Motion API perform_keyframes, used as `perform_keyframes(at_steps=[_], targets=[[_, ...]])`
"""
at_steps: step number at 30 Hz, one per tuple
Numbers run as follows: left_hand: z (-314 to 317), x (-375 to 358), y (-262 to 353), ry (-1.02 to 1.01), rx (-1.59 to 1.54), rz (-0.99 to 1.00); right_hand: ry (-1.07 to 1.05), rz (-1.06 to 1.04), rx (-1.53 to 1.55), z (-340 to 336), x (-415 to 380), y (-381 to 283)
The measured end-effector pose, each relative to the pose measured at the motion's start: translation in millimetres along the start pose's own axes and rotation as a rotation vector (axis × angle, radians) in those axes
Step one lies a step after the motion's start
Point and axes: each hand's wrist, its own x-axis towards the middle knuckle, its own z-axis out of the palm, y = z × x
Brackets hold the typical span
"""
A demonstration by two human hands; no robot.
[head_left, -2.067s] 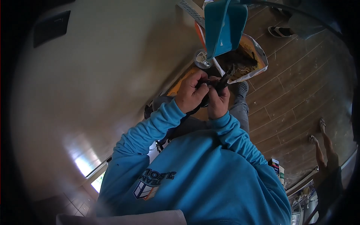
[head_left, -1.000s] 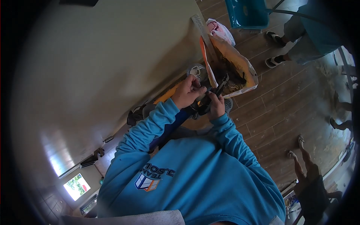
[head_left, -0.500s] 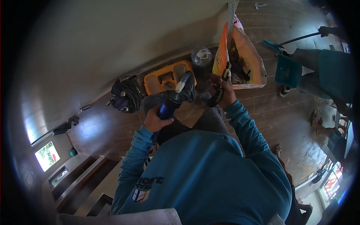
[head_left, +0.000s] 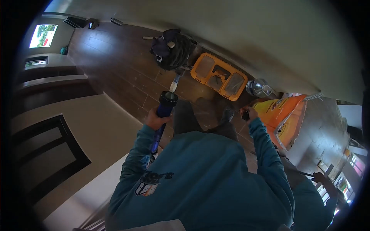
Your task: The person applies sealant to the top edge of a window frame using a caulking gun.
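Observation:
In my left hand (head_left: 156, 119) is a blue caulking gun (head_left: 165, 109), the fingers wrapped round its barrel. Its black front cap faces away from me, and a pale, smeared nozzle (head_left: 174, 84) points toward the wall. My right hand (head_left: 250, 114) is closed on a small dark tool (head_left: 246, 115), mostly hidden by the fingers, so its kind does not show clearly. That hand is in front of an orange and yellow sack (head_left: 275, 115).
By the wall lie a yellow organizer case (head_left: 219, 93), a dark bundle of cable and cloth (head_left: 171, 50) and a clear plastic jug (head_left: 259, 87). A co-worker (head_left: 308, 196) grips a long handle at the lower right. Dark steps (head_left: 50, 73) are at far left.
My view has swung, so the case, jug and sack appear further right. The caulking gun now stands more upright in view. My right hand's tool shows less than before.

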Motion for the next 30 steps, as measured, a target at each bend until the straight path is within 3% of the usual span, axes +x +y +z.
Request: perform_keyframes(at_steps=[3,7,12,15,17,19,21,23,24,25,26,27,29,30], targets=[[-34.0,15.1,-64.9,0.020,-0.096,-0.082,-0.032,0.092,-0.310,54.6,42.6,32.1],[-98.6,51.9,-155.6,0.086,-0.242,-0.164,0.166,-0.125,-0.760,162.6,117.5,84.8],[-174.0,130.8,-241.8,0.110,-0.289,-0.260,0.518,-0.372,-1.452,259.8,272.0,145.4],[-208.2,179.6,-300.3,0.067,-0.265,-0.370,0.546,-0.439,-1.411,280.5,357.1,159.6],[-227.8,218.5,-314.9,0.116,-0.295,-0.338,0.569,-0.365,-1.385,311.8,385.3,149.8],[-246.3,248.9,-335.1,0.102,-0.262,-0.370,0.580,-0.271,-1.362,332.0,400.3,153.5],[-276.8,272.2,-351.9,0.057,-0.240,-0.368,0.675,-0.347,-1.457,350.2,400.1,161.9],[-298.3,308.4,-331.4,0.108,-0.239,-0.339,0.787,-0.363,-1.583,363.0,383.5,168.8],[-316.2,325.3,-322.6,0.050,-0.215,-0.271,0.749,-0.269,-1.456,406.8,340.8,157.5],[-361.3,339.3,-302.7,-0.036,-0.068,-0.437,0.205,-0.195,-1.404,276.1,415.9,200.1],[-377.7,343.9,-314.0,-0.004,-0.058,-0.331,0.036,0.045,-1.240,317.8,370.0,183.1],[-396.4,352.9,-300.3,0.041,-0.090,-0.300,-0.280,-0.085,-2.145,316.6,359.1,182.2],[-439.3,363.9,-295.4,0.053,-0.189,-0.224,-0.270,-0.192,-2.211,379.0,322.2,177.9],[-465.6,368.7,-293.5,0.098,-0.203,-0.214,-0.169,-0.051,-1.889,429.5,304.3,172.7]])
